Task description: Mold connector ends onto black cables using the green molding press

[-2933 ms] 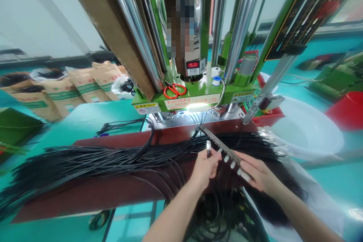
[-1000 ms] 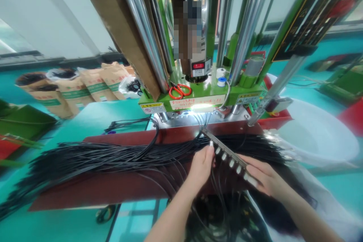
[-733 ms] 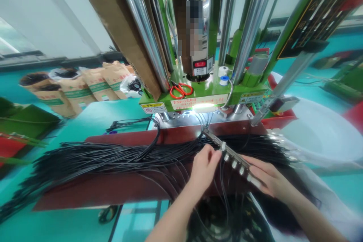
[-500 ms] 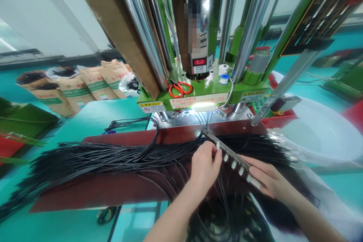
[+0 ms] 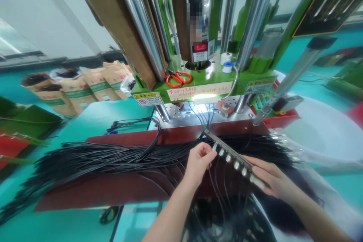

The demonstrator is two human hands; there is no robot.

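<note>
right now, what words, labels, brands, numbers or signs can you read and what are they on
No wording is sharp enough to quote.
Left warning label on green press plate: prohibition-style red circle; words too small.
Right warning label, same plate: words too small.
Paper strip: red handwriting, blurred.
Red-and-white label: blurred.
Paper sacks: print blurred.

Cables (image 5: 99,157) are black, the bar (image 5: 230,151) grey; the board (image 5: 113,193) is maroon. Scissors (image 5: 179,78) have orange-red handles; bags (image 5: 76,90) are tan, banded green
</note>
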